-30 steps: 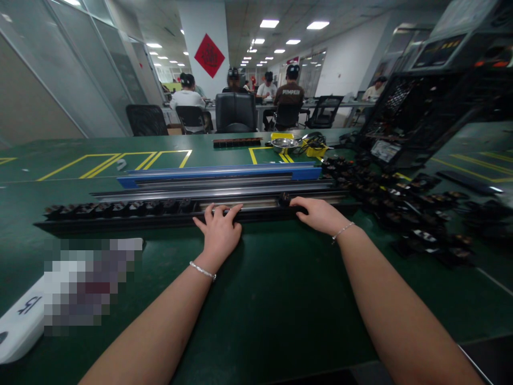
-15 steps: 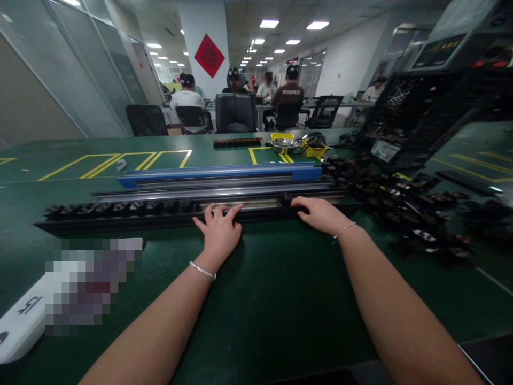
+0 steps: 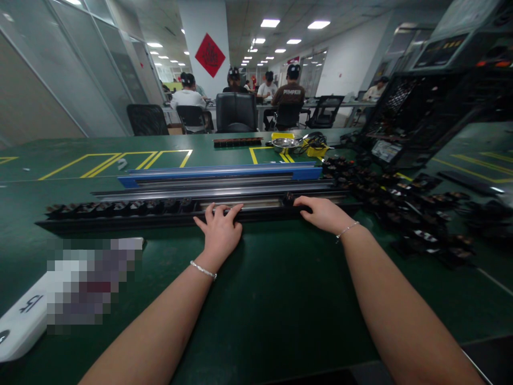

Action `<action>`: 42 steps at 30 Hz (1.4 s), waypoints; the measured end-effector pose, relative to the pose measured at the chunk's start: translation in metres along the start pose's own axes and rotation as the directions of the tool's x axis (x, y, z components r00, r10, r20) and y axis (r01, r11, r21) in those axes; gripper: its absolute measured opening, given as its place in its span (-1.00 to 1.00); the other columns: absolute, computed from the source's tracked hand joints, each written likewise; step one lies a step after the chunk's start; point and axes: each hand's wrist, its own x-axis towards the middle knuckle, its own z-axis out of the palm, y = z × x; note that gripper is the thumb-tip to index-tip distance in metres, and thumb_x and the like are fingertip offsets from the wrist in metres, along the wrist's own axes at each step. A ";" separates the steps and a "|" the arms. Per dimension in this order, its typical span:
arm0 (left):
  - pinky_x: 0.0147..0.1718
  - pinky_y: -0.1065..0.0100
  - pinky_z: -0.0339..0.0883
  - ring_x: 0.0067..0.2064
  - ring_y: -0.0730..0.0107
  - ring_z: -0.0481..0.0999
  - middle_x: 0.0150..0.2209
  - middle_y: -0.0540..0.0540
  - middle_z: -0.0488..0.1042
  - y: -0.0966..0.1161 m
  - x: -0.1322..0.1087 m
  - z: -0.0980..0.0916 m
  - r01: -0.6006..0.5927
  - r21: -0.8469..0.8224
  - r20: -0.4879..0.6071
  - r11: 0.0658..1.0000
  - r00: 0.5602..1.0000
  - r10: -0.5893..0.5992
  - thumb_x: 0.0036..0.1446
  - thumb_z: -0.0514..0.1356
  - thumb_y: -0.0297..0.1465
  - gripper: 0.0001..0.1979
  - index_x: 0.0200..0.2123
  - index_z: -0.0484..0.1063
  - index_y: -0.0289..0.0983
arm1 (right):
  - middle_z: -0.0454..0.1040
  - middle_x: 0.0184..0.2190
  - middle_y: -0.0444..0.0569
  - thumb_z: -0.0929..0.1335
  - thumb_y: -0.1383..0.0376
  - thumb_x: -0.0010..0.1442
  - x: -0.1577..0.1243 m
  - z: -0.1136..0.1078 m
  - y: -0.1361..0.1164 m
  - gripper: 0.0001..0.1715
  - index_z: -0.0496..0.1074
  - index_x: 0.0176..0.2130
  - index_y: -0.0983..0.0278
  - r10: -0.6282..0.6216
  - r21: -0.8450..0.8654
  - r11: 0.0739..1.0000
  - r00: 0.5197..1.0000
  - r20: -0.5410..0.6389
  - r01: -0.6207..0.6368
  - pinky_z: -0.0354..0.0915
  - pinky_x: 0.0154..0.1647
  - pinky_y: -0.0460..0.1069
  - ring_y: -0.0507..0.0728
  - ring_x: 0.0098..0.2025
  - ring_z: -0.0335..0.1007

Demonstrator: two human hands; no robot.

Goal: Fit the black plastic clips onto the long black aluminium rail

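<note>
A long black rail [image 3: 160, 218] lies across the green table, with several small black parts [image 3: 134, 206] lined up in its left half. My left hand [image 3: 221, 227] rests on the middle of the rail, its fingers spread and holding nothing. Farther right, my right hand [image 3: 320, 214] has its thumb and forefinger closed at a single small black part [image 3: 288, 199] seated in the rail. The fingertips are partly hidden behind the hand. Behind the rail lie a grey metal rail [image 3: 224, 191] and a blue-ended rail [image 3: 306, 173].
A pile of black parts [image 3: 420, 214] spreads at the right, below a black machine frame [image 3: 417, 117]. A metal bowl [image 3: 285, 144] and a strip of parts [image 3: 238, 143] stand at the back. A white object [image 3: 24, 315] lies at the left front.
My right hand and the small black part beside it have shifted very slightly to the right. My left hand has stayed in place on the rail.
</note>
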 end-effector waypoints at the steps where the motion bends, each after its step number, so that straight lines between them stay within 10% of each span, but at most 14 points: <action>1: 0.09 -0.47 -0.25 0.25 -0.05 0.00 0.07 -0.09 0.33 0.000 0.000 0.000 0.001 0.002 0.001 1.000 1.000 -0.001 0.06 0.06 -0.40 -0.49 0.10 0.30 0.10 | 0.50 -0.08 -0.09 0.23 0.32 0.12 0.000 -0.001 0.000 -0.63 0.41 -0.07 0.14 0.001 -0.005 1.000 1.000 -0.001 -0.001 0.27 -0.04 0.03 0.16 -0.09 0.42; 42: 0.07 -0.49 -0.22 0.25 -0.07 0.02 0.06 -0.10 0.34 0.001 0.000 -0.001 -0.013 0.004 -0.008 1.000 1.000 0.013 0.06 0.06 -0.39 -0.50 0.09 0.31 0.10 | 0.52 -0.12 -0.09 0.22 0.34 0.12 -0.002 -0.005 0.006 -0.66 0.44 -0.13 0.16 0.017 -0.030 0.999 1.000 -0.017 -0.017 0.26 -0.07 0.01 0.15 -0.12 0.42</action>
